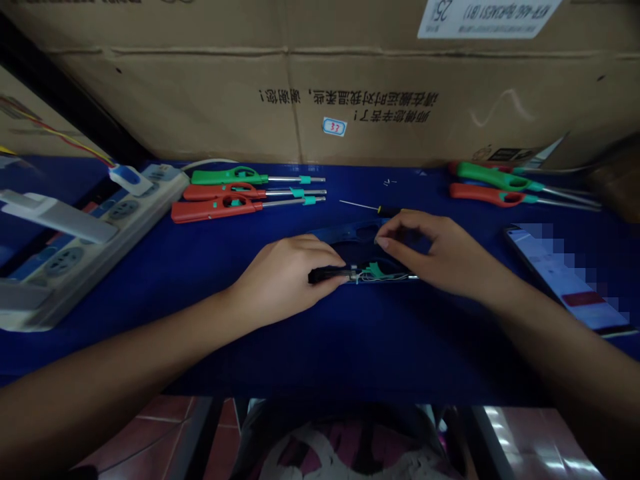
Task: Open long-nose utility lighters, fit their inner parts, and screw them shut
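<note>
My left hand (287, 277) lies on the blue table cover, fingers curled round the black end of an opened lighter body (330, 274). Green parts and thin wires (374, 272) show in its middle. My right hand (440, 253) hovers just to the right, thumb and forefinger pinched above the blue lighter shell (357, 235); what they pinch is too small to make out. A thin screwdriver (367, 208) lies just behind the hands.
Three long lighters, one green and two red (225, 193), lie at the back left beside a white power strip (75, 240). Two more lighters (500, 187) lie back right. A phone (565, 280) rests at the right. A cardboard box wall (320, 87) stands behind.
</note>
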Motion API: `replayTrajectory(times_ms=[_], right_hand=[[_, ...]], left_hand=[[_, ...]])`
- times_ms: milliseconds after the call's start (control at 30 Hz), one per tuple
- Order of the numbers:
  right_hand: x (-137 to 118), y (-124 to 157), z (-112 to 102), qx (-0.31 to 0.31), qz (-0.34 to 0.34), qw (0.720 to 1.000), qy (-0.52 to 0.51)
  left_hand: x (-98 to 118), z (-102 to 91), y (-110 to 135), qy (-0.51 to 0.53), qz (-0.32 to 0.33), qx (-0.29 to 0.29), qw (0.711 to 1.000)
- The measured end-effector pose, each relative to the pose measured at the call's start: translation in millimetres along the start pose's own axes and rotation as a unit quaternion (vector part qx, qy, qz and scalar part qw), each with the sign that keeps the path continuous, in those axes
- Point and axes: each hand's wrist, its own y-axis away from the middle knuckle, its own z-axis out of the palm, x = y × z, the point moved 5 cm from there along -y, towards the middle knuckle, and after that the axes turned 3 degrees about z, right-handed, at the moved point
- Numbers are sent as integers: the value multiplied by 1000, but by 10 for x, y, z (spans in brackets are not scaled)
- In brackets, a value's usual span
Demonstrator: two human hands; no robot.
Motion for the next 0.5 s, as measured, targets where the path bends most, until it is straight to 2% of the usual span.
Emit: replayTrajectory(times_ms=[167, 367, 500], right_hand=[[63, 37, -53, -124, -3, 990, 69], [38, 66, -71, -178, -45, 980, 79], [-27, 84, -62, -196, -77, 976, 53]], left_hand=[[-50, -84, -21, 20, -31, 6, 999], [-146, -132, -67, 42, -17, 7, 999], [-105, -94, -70, 69, 20, -3, 997]])
